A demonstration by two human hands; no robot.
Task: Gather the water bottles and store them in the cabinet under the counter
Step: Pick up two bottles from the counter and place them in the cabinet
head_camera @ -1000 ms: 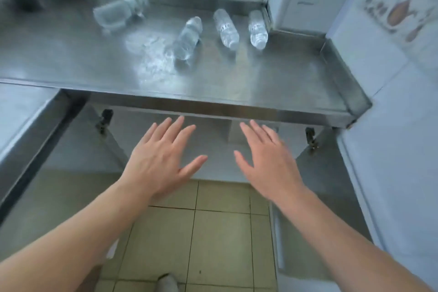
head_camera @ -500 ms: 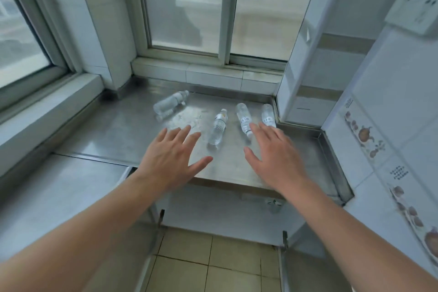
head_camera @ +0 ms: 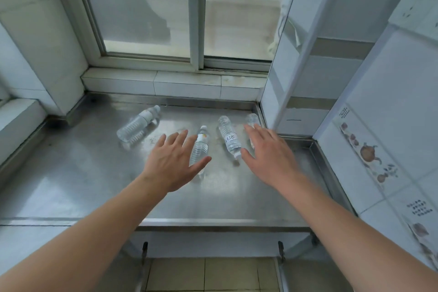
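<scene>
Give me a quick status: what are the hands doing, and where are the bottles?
Left hand open, right hand open, both over the counter, holding nothing. Four water bottles lying on their sides, ungathered. Nothing in the way.

Our right hand (head_camera: 267, 156) hides most of the rightmost bottle (head_camera: 252, 119); our left hand (head_camera: 174, 161) covers part of another bottle (head_camera: 200, 147).

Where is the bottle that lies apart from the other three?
In the head view, the lone bottle lies on its side at the back left of the steel counter, near the window sill, left of the left hand.
</scene>
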